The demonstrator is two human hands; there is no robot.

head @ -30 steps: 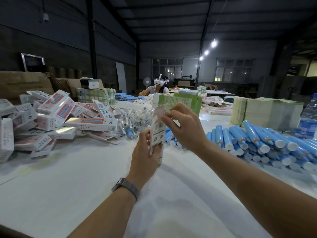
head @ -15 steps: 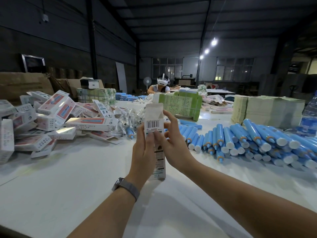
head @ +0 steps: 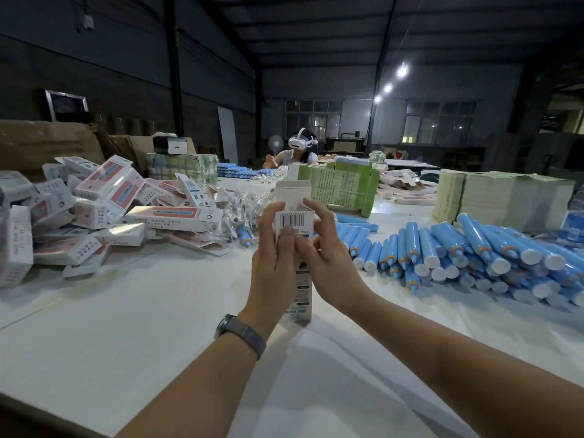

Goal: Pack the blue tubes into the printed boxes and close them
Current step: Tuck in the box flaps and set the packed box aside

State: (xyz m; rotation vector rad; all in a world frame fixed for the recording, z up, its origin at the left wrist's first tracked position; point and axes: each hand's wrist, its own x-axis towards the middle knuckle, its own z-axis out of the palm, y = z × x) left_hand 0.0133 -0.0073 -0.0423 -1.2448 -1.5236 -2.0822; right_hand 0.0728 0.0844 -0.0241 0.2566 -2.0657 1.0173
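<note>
Printed box (head: 295, 245): upright over white worktop (head: 126, 311), top flap now open, previously flat. Gripped by left hand (head: 273, 257) and right hand (head: 328, 263) fingers. Glossy cylindrical blue tubes (head: 474, 251) heaped right.

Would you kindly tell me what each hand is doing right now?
Left hand: grips the upright printed box, top flap open.
Right hand: holds the same box from the other side.

Left hand (head: 274, 248) and right hand (head: 325, 248) raised together, fingers curled.
</note>
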